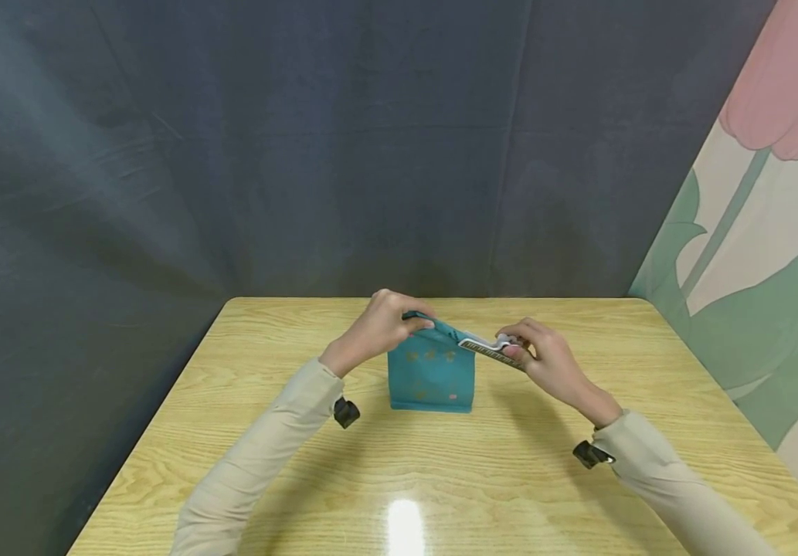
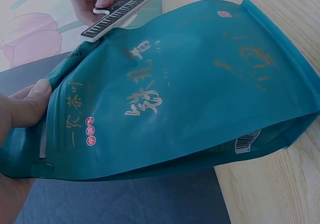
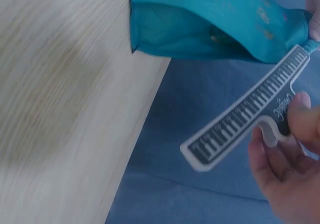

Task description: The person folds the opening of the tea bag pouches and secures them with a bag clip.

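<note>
A teal tea bag (image 1: pixel 432 380) with gold lettering stands on the table, its top folded over. My left hand (image 1: pixel 379 326) pinches the left part of that fold, thumb on the printed side in the left wrist view. My right hand (image 1: pixel 553 364) holds a bag clip (image 3: pixel 245 108) with a piano-key pattern by its handle, thumb pressing the dark grip. One end of the clip overlaps the right end of the bag's fold; most of its length sticks out to the right. The clip's far jaw is mostly hidden behind the patterned bar.
The light wood table (image 1: pixel 399 463) extends around the bag. A dark cloth (image 1: pixel 371 154) hangs behind its back edge, and a flower-patterned panel (image 1: pixel 774 270) stands along the right. Black wrist cameras sit below both cuffs.
</note>
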{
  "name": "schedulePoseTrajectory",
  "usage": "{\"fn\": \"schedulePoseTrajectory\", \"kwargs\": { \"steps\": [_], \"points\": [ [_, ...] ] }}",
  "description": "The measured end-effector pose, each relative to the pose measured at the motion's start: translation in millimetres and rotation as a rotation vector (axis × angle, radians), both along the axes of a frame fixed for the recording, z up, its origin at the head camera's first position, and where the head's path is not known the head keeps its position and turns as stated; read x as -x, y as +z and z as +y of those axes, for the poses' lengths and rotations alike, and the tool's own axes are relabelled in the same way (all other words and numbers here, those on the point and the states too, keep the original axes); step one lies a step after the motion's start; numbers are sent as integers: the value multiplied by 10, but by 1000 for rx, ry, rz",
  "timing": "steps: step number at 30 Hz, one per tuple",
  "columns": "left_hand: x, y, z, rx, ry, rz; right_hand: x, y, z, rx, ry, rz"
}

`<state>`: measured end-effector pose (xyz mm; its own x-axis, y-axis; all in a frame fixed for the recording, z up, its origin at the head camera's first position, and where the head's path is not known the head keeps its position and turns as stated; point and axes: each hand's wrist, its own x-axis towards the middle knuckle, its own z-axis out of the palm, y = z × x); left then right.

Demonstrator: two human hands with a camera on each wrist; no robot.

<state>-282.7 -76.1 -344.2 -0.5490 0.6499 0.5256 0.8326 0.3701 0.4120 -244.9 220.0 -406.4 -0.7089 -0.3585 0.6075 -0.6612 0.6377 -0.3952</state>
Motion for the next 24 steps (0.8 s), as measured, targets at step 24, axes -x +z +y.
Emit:
{"fn": "schedulePoseTrajectory", "kwargs": {
  "steps": [24],
  "points": [
    [8,-7,-8,3,3,3,27,58,-80,8,54,-42]
  ]
}}
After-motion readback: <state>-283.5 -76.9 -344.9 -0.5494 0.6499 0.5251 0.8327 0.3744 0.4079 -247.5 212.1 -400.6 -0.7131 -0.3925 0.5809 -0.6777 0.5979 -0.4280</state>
